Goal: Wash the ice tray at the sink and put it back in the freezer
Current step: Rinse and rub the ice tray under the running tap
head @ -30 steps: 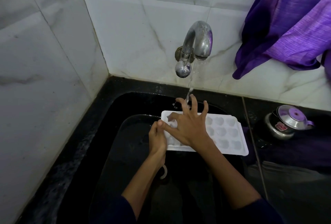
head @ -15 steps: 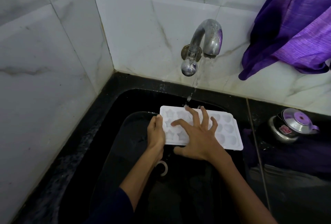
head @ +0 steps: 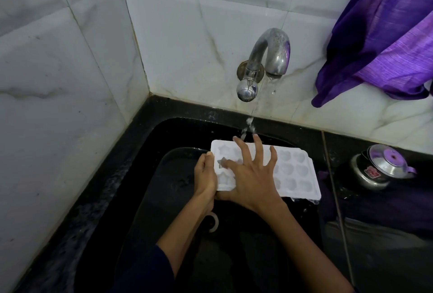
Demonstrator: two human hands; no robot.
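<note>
A white ice tray (head: 294, 170) with star and heart moulds is held level over the black sink (head: 145, 175). My left hand (head: 205, 176) grips its left short edge. My right hand (head: 251, 173) lies spread on top of the tray's left half, fingers straight and splayed over the moulds, thumb under the near edge. A thin stream of water falls from the steel tap (head: 267, 58) onto the tray's far edge by my fingertips. Water drips off the tray's near right corner.
A purple cloth (head: 384, 42) hangs on the wall at the right. A small steel kettle (head: 377, 168) with a purple knob stands on the black counter right of the sink. White marble tiles close the left and back. A drain ring (head: 213, 222) shows below my left wrist.
My right hand slid over the tray's left moulds, fingers now reaching its far edge. The left hand kept its hold. The view drifted, so tap and tray sit further right.
</note>
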